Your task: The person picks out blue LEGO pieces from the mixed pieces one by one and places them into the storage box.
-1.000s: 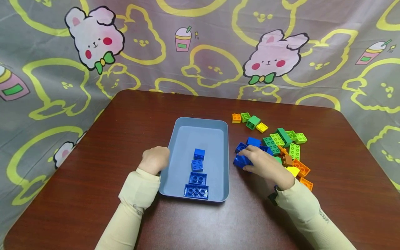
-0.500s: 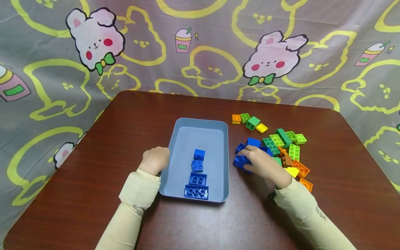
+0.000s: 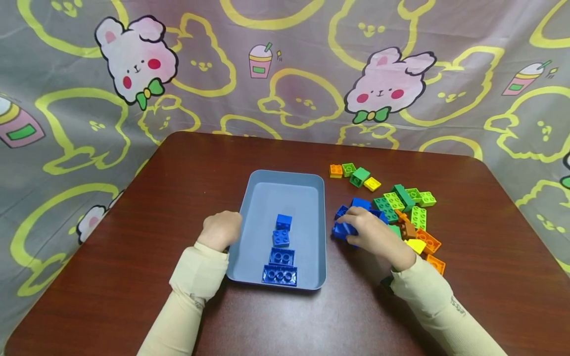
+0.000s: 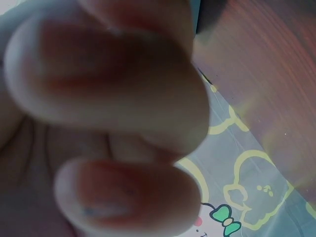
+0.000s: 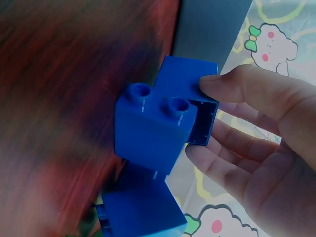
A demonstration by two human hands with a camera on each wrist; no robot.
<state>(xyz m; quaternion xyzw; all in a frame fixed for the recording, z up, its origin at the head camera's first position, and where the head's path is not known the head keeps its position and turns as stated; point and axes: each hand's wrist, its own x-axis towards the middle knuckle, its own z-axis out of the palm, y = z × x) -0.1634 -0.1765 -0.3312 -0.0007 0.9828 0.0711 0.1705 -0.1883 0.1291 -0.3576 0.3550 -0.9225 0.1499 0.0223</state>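
My right hand [image 3: 374, 237] is at the cluster of blue bricks right of the tray. In the right wrist view its thumb [image 5: 222, 88] lies on one blue brick [image 5: 185, 74] and the fingers curl in from the other side, pinching it. A studded blue brick [image 5: 150, 128] stands against that one, and another blue brick [image 5: 143, 212] lies below. Curled into a fist, my left hand [image 3: 221, 230] rests at the left rim of the blue-grey tray [image 3: 287, 177]. Its bent fingers [image 4: 133, 103] fill the left wrist view, with nothing visible between them and the palm.
Inside the tray, several blue bricks form a column, among them a square four-stud brick [image 3: 281, 238]. Green bricks [image 3: 385, 209], orange bricks [image 3: 429, 241] and a yellow brick [image 3: 416, 245] crowd beyond the right hand. A patterned cloth [image 3: 294, 54] hangs behind the brown table [image 3: 200, 163].
The head view has tilted slightly, so the scene sits a little lower. Both hands stay almost in place, the right one still at the blue bricks.
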